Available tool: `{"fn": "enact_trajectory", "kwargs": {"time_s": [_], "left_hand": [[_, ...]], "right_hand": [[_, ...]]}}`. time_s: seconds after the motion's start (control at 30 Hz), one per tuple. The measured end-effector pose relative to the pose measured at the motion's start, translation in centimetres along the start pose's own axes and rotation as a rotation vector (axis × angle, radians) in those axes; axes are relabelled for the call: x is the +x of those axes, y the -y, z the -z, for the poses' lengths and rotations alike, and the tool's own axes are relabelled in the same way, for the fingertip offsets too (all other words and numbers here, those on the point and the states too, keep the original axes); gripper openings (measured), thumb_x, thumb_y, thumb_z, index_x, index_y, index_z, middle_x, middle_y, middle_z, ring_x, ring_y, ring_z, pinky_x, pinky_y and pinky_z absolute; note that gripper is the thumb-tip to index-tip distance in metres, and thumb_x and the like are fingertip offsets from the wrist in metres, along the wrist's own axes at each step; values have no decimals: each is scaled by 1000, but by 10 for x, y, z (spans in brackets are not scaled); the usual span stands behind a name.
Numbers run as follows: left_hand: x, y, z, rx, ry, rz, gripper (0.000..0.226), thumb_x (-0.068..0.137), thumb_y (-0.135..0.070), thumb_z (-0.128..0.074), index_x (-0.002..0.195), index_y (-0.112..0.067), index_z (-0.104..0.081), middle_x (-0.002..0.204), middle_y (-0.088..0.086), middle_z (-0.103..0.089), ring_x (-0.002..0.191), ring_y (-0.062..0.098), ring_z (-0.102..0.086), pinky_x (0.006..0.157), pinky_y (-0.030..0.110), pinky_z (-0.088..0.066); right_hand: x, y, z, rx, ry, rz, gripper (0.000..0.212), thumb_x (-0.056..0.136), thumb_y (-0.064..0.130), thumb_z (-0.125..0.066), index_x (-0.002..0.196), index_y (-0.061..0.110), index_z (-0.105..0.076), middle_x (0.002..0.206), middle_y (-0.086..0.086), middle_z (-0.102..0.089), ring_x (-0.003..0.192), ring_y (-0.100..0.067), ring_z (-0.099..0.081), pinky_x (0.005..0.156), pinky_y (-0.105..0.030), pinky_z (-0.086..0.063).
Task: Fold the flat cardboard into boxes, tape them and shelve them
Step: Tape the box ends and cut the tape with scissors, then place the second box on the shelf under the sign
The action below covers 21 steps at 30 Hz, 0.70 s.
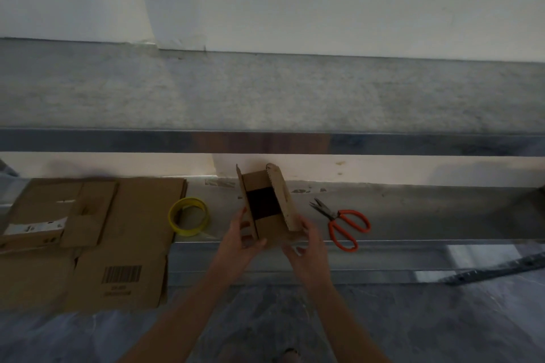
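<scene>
Nearest the camera, two bare forearms reach forward over a grey marbled floor (413,327). The left hand (239,240) is clamped on the left wall of a small, part-folded brown cardboard box (265,203), thumb on the inner face and fingers curled behind it. The right hand (306,244) grips the box's near right corner below a serrated-edged flap, its fingers closed on the card. The box is held just above the front edge of the lower metal shelf (413,215), near its middle, open side facing the person; a dark band crosses its inner panel, possibly tape or print, though the blur leaves that unsettled.

On the shelf, a roll of yellow tape (188,216) lies just left of the box, and a stack of flat brown cardboard sheets (118,244), one bearing a barcode, covers the left end and overhangs the front edge. Orange-handled scissors (343,224) lie to the right, blades pointing toward the back edge.

The step in hand seems to be squaring the walls. It would go best with both walls pressed upright along their creases, the flaps tucked flush, and the seam held closed by one hand while the other reaches for the tape.

Beyond, a bare grey upper shelf (265,91) runs along a white wall (324,0).
</scene>
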<state>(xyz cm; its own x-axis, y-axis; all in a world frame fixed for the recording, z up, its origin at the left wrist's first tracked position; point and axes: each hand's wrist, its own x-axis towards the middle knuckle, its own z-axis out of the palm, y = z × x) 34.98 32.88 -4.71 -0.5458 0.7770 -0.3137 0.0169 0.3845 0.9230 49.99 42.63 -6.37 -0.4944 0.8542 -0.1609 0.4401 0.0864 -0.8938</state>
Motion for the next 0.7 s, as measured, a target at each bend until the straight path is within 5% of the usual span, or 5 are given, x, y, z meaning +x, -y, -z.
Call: {"fn": "enact_trajectory", "kwargs": {"time_s": [0.17, 0.33, 0.47, 0.6, 0.7], "left_hand": [[6, -2, -1, -36, 53, -12, 92, 77, 6, -74, 146, -27, -22, 125, -9, -51, 101, -5, -60, 76, 16, -52], [11, 7, -3, -15, 60, -38, 81, 82, 11, -66, 141, -29, -26, 133, -2, -50, 103, -11, -57, 77, 9, -49], [16, 4, 6, 91, 134, -58, 86, 83, -5, -72, 145, -35, -20, 140, -5, -46, 116, -3, -53, 90, 16, -48], [19, 8, 40, 784, 62, -183, 85, 88, -47, -63, 154, -27, -14, 157, -4, -25, 144, 15, -24, 113, 28, -27], [12, 13, 64, 1164, 26, -301, 79, 93, -56, -46, 155, -23, -8, 162, -3, -8, 149, 18, -1, 119, 33, -10]], "right_hand": [[25, -8, 4, 3, 12, -58, 76, 74, 16, -84, 135, 31, -43, 114, 5, -61, 106, -14, -61, 92, -40, -54], [19, -27, 6, -22, 42, 16, 78, 70, 20, -87, 134, 30, -43, 126, 0, -54, 110, -12, -59, 89, -42, -56], [30, -21, 2, 106, 106, -52, 103, 68, 22, -89, 149, 26, -26, 139, 5, -49, 123, -13, -54, 99, -42, -52], [38, -17, 3, 60, 191, -48, 93, 74, 29, -84, 149, 31, -29, 130, 17, -53, 124, -12, -54, 101, -42, -50], [35, -18, 6, 107, 198, -39, 84, 80, 21, -79, 147, 34, -31, 129, 21, -52, 126, -11, -51, 105, -42, -47]]}}
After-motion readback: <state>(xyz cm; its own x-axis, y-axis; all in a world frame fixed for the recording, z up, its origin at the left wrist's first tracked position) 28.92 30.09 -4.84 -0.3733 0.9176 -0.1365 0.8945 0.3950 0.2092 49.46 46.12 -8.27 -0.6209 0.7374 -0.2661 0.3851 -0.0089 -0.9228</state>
